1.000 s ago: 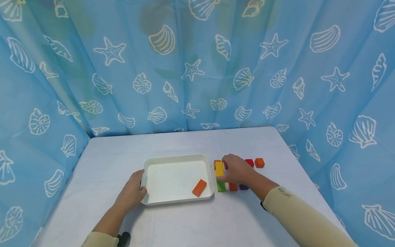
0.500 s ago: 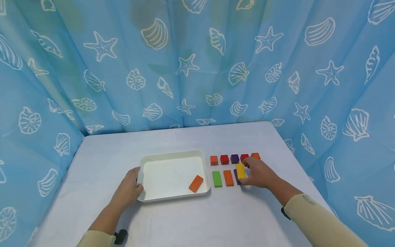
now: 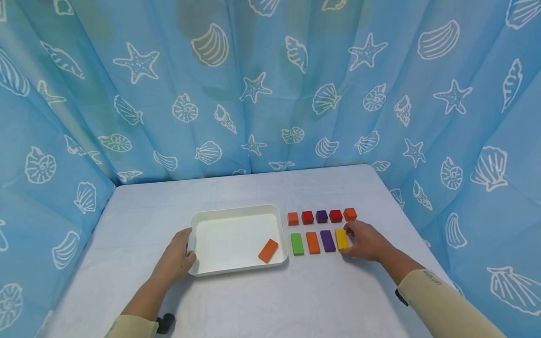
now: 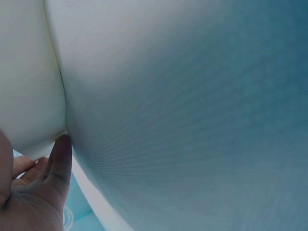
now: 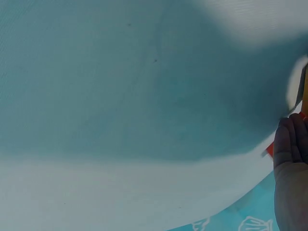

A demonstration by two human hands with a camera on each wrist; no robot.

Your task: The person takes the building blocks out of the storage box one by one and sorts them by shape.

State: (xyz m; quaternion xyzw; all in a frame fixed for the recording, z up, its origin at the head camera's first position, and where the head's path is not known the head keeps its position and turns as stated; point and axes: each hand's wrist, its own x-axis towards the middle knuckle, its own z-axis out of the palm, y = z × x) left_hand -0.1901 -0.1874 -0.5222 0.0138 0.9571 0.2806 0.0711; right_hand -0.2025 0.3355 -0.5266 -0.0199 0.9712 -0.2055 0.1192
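Note:
My left hand [image 3: 174,258] grips the left end of a white tray [image 3: 228,241], and the left wrist view shows its fingers against the tray's underside. One orange rectangular block [image 3: 268,250] lies tilted inside the tray, near its right end. My right hand [image 3: 367,241] pinches a yellow rectangular block [image 3: 341,238] between thumb and fingers, at the right end of the front row. Left of it in that row lie a purple block [image 3: 327,241], an orange block [image 3: 313,242] and a green block [image 3: 297,244]. In the right wrist view only a sliver of the yellow block [image 5: 306,91] shows.
Behind the front row stands a row of cubes: an orange cube [image 3: 293,218], a red cube [image 3: 307,217], a purple cube [image 3: 321,216], another red cube [image 3: 336,216] and another orange cube [image 3: 350,214]. A white cloth covers the table [image 3: 270,300]; a blue shell-print curtain [image 3: 262,122] surrounds it.
My right hand has carried the yellow block rightward, from above the green block past the purple one, and lowered it to the row's end. My left hand stays on the tray. The view has shifted slightly.

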